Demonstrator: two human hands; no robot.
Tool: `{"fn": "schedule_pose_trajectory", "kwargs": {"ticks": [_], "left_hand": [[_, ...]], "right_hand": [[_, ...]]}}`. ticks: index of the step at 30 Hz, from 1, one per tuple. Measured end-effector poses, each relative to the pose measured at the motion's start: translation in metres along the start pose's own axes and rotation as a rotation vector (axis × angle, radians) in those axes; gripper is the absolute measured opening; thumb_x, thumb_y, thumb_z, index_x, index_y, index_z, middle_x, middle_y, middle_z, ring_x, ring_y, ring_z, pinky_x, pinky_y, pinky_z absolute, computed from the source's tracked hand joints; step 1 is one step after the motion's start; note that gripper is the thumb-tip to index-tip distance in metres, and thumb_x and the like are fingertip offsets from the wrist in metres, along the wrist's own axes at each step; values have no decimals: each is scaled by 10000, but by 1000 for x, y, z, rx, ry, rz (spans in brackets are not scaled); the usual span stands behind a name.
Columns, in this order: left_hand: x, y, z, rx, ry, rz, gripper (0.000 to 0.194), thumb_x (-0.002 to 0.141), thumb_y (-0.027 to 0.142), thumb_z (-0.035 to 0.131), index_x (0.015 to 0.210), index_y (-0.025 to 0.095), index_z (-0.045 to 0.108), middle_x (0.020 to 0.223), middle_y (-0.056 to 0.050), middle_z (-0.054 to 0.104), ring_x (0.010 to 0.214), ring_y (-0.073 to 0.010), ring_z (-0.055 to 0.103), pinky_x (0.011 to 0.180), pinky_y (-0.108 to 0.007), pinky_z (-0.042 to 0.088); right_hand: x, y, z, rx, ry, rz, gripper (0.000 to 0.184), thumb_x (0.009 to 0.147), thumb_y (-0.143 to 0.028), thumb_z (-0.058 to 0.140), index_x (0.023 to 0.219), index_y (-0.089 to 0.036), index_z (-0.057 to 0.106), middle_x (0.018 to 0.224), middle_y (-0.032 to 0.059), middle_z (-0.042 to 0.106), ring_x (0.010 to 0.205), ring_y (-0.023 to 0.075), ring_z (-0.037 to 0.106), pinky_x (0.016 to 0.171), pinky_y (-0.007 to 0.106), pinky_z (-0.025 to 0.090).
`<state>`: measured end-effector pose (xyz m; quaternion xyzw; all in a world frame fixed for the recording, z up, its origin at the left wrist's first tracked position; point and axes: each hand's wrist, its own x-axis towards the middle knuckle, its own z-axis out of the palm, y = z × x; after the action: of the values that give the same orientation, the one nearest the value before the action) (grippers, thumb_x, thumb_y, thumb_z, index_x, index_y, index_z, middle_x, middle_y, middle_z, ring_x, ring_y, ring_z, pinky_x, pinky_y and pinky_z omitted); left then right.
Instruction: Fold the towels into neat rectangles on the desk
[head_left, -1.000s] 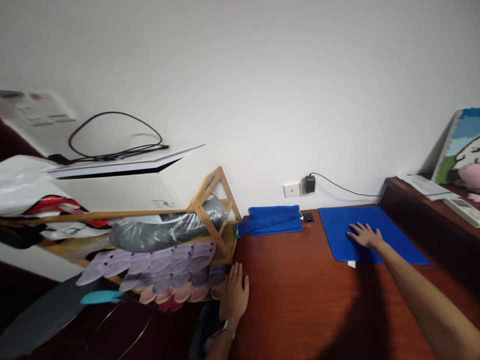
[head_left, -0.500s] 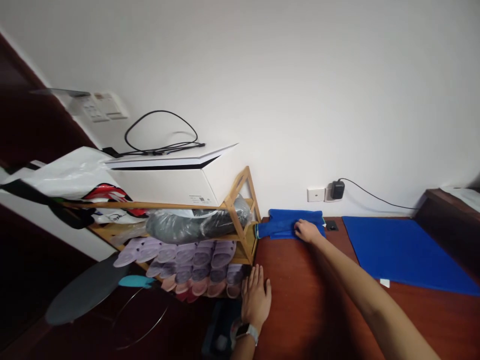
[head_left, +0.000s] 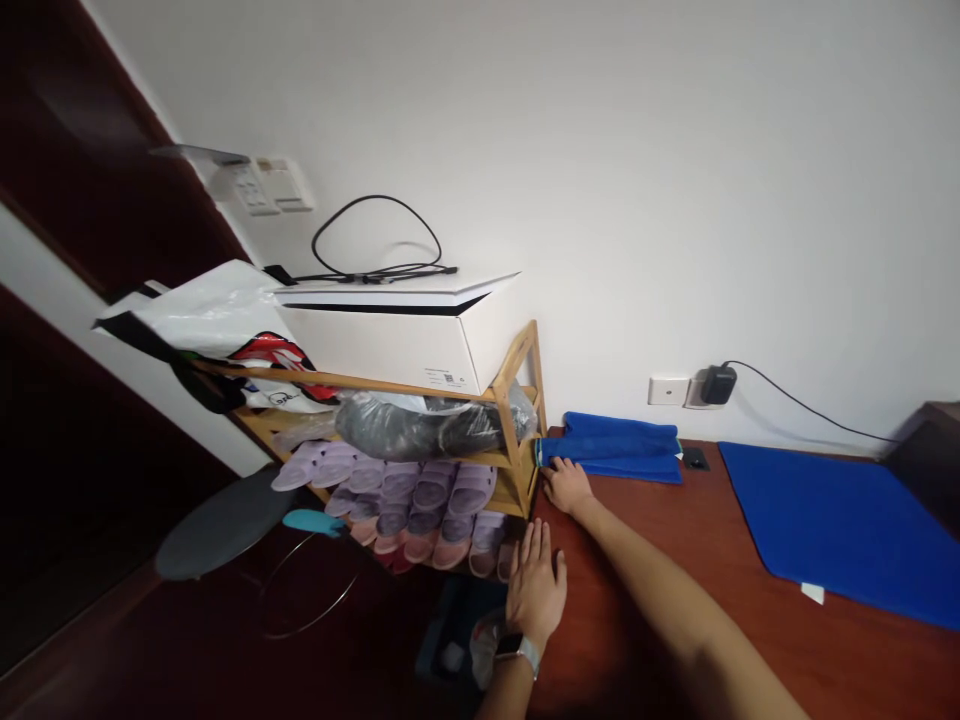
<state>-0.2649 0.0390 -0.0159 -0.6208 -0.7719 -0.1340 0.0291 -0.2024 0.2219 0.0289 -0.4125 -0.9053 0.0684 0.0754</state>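
L hand (head_left: 536,592) is resting at L edge of reddish-brown wood counter (head_left: 709,530), fingers straight, nearly together. Bent fingers of R hand (head_left: 568,487) are touching & part-hiding near L side of folded blue oblong cloth (head_left: 619,450); can't tell if gripping. Cloth's running lengthwise L–R on counter, L end pointing at tan wood rack (head_left: 511,440).

"How is the left hand (head_left: 536,592) lying?"
"It's showing its back, fingers pointing forward close together, thumb standing apart."
"And the right hand (head_left: 568,487)?"
"It's resting just beyond the left, fingers bending slightly; its forearm (head_left: 660,590) is slanting in from the lower right."
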Motion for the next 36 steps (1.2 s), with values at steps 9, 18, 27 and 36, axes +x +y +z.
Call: {"fn": "schedule_pose_trajectory", "kwargs": {"ticks": [9, 18, 27, 36], "left_hand": [[-3, 0, 4, -39, 55, 1, 561, 1019, 244, 406, 1567, 158, 490, 1609, -126, 504, 1518, -283, 427, 1240, -489, 375], [-3, 2, 3, -38, 19, -26, 568, 1015, 254, 412, 1572, 162, 481, 1624, -125, 482, 1523, -285, 419, 1228, -491, 386], [5, -4, 14, -7, 72, 7, 559, 995, 240, 393, 1522, 135, 548, 1608, -139, 500, 1505, -288, 446, 1209, -496, 403], [-1, 18, -42, -483, 363, 96, 420, 989, 279, 413, 1251, 193, 729, 1295, -140, 716, 1225, -278, 665, 1084, -460, 526]], "right_hand": [[-2, -27, 29, 75, 79, 150, 639, 978, -211, 406, 1613, -141, 397, 1677, 160, 386, 1381, 338, 493, 1120, 501, 385], [23, 25, -8, 791, 708, 170, 669, 1029, -519, 299, 1530, -132, 516, 1565, 170, 535, 1467, 277, 468, 1251, 507, 338], [-67, 64, -246, 842, 1181, 35, 629, 973, -590, 574, 1473, -208, 597, 1493, 147, 607, 1245, 248, 642, 1122, 461, 492], [-229, 32, -330, 863, 1377, 125, 470, 858, -530, 767, 1176, -184, 791, 1074, 100, 799, 932, 224, 722, 907, 413, 596]]}}
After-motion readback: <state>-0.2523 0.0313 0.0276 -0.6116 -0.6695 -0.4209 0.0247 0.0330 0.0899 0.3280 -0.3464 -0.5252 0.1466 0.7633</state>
